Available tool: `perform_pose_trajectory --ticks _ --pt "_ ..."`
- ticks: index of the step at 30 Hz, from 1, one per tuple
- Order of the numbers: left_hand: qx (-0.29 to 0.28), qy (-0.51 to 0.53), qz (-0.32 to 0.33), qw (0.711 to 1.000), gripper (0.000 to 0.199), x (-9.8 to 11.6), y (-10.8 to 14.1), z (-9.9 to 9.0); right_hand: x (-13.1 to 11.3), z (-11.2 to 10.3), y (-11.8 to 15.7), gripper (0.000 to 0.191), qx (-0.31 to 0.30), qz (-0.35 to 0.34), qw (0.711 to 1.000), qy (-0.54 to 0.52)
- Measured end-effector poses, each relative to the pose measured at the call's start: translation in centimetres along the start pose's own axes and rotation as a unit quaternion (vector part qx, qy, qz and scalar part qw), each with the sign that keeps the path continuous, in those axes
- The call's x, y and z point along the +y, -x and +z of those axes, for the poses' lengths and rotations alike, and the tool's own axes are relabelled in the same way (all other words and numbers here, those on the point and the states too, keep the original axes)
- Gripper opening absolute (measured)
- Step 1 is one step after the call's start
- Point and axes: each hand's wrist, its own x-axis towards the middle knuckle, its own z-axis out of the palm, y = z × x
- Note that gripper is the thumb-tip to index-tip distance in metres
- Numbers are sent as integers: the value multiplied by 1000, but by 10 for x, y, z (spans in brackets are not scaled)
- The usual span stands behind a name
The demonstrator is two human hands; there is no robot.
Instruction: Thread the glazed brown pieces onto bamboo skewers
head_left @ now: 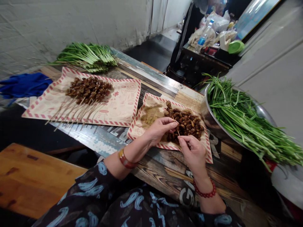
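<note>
My left hand is closed in a pinch near the upper part of a thin wooden skewer. The fingers of my right hand pinch the same skewer lower down. Both hands are over a pile of glossy brown pieces on a stained paper sheet with a red striped border. Whatever is at the skewer's upper end is hidden by my left fingers. To the left, skewers loaded with brown pieces lie on a larger striped paper, their bare sticks pointing toward me.
A metal bowl heaped with green stalks stands at the right. Cut greens lie at the back left, beside blue gloves. A wooden bench is at lower left. Behind, a person's dark trouser leg stands by a cluttered table.
</note>
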Motion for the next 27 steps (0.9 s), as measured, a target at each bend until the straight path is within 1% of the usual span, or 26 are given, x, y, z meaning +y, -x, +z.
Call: perform_pose_trajectory --ticks 3,7,10,13,15,17,20,24,27 --pt "10 -10 8 1000 37 3 -2 -3 1 -1 0 14 1 -5 1000 3" --pt "67 10 56 996 37 10 -7 -12 0 1 0 14 -1 -39 999 17" --pt "91 18 88 992 36 13 -10 -17 0 3 1 14 -7 -70 997 34" --pt "101 15 97 990 33 14 -10 -17 -1 5 1 15 -4 -95 994 51" --pt "100 17 96 990 32 16 -9 -16 -1 5 1 15 -4 -98 994 51" --pt "91 27 85 992 31 17 -8 -15 -1 4 1 16 -11 -88 995 43" --pt "68 53 62 994 30 20 -7 -15 -1 2 1 17 -25 -52 998 19" --pt "46 80 40 995 30 22 -6 -17 1 1 3 19 -47 29 998 -26" --pt "27 85 28 996 32 21 -6 -17 4 1 5 21 -69 94 990 -82"
